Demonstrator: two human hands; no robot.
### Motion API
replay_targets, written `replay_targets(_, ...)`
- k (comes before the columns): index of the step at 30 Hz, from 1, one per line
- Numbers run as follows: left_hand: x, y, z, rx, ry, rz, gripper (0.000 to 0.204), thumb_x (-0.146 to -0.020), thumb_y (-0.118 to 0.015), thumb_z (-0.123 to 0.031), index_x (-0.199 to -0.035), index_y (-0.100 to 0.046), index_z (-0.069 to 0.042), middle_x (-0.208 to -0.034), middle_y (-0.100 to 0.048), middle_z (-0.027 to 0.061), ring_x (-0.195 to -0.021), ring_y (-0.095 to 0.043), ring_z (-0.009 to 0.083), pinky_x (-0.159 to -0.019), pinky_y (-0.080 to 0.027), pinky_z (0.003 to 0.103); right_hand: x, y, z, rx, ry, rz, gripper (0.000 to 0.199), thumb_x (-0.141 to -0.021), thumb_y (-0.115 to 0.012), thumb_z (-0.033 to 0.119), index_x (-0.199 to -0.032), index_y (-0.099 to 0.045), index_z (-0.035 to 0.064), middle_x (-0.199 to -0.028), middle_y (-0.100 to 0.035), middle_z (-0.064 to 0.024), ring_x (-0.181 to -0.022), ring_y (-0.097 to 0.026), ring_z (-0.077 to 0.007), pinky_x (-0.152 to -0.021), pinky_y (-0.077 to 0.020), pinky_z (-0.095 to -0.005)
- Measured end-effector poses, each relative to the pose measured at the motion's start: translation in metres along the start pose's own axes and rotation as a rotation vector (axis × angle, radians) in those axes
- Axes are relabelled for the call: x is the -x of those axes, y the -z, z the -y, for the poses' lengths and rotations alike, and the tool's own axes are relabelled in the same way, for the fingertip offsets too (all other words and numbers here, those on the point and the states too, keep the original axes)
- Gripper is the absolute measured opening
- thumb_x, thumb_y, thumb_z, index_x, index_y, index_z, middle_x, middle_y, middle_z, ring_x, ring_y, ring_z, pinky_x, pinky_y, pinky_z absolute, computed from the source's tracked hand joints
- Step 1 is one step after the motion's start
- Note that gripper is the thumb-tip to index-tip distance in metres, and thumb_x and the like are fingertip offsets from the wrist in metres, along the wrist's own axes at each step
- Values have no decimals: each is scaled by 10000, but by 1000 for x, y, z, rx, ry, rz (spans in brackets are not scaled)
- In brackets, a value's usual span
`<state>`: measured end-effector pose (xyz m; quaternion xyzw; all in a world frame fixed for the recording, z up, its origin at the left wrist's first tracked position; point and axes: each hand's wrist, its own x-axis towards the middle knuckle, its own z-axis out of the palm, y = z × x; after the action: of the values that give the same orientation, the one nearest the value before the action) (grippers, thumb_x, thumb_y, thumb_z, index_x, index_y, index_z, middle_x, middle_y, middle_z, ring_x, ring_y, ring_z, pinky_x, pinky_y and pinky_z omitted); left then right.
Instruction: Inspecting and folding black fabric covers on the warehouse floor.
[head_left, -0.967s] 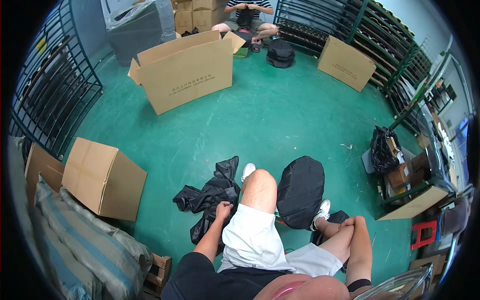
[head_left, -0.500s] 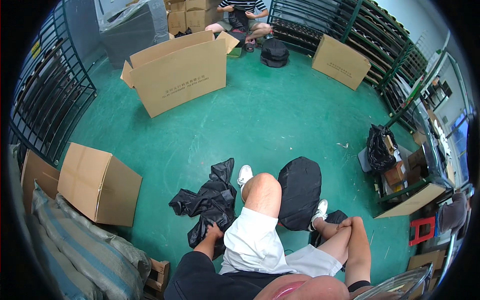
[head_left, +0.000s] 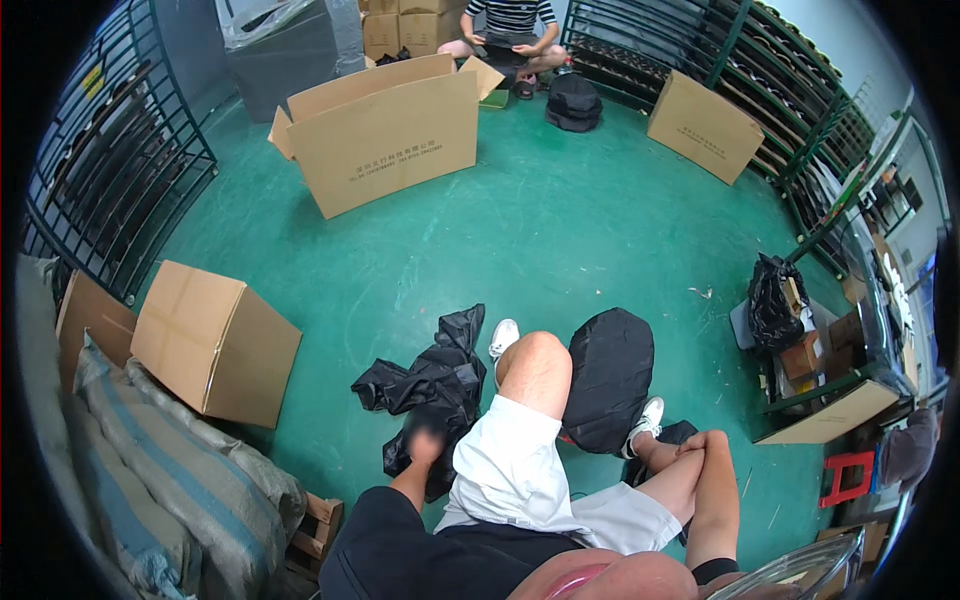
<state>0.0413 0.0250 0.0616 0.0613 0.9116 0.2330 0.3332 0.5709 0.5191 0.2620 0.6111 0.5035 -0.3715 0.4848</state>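
Crumpled black fabric point(head_left: 430, 375), shiny and thin, lies in a heap on the floor by my left leg. My left hand point(head_left: 425, 442) is down at its near end, touching it; a blur smears the fingers. Over my bent right knee rests my right hand point(head_left: 706, 443), its fingers laid on the leg and holding nothing. Between my feet stands a rounded black fabric bundle point(head_left: 608, 380). Another piece of black fabric point(head_left: 672, 437) is partly hidden behind my right shin.
An open cardboard box point(head_left: 390, 150) stands ahead; a closed carton point(head_left: 215, 340) and striped woven sacks point(head_left: 170, 470) are at left. Farther off, a seated person point(head_left: 508, 35) handles something black beside a black bundle point(head_left: 574, 103). A red stool point(head_left: 848, 478) is at right.
The whole view has shifted slightly right and up. My left hand has stayed at the fabric heap, now blurred. The far person's hands have lowered and spread apart.
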Motion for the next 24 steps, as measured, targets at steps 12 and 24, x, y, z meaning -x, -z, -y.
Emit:
replay_targets(12,29,99,-60,528,-162,-272,562,-674,-755,-3,-1209,-581,-5,-1133,-669,164,-1063,-636,303,-943,-485,383,114,-1,60,-47,63,-81,595,-737,-783,446,-1181,-694,61,-1259,-649,-100,-1121,-628,-242,-1002,-473,-368)
replay_targets(24,75,236,-239,557,-673,-545,483,-788,-747,-94,-1219,-550,-5,-1120,-620,149,-1021,-590,224,-901,-472,350,58,7,72,250,254,-441,607,-711,-770,456,-1157,-694,50,-1254,-638,-175,-1125,-628,-314,-966,-493,-387)
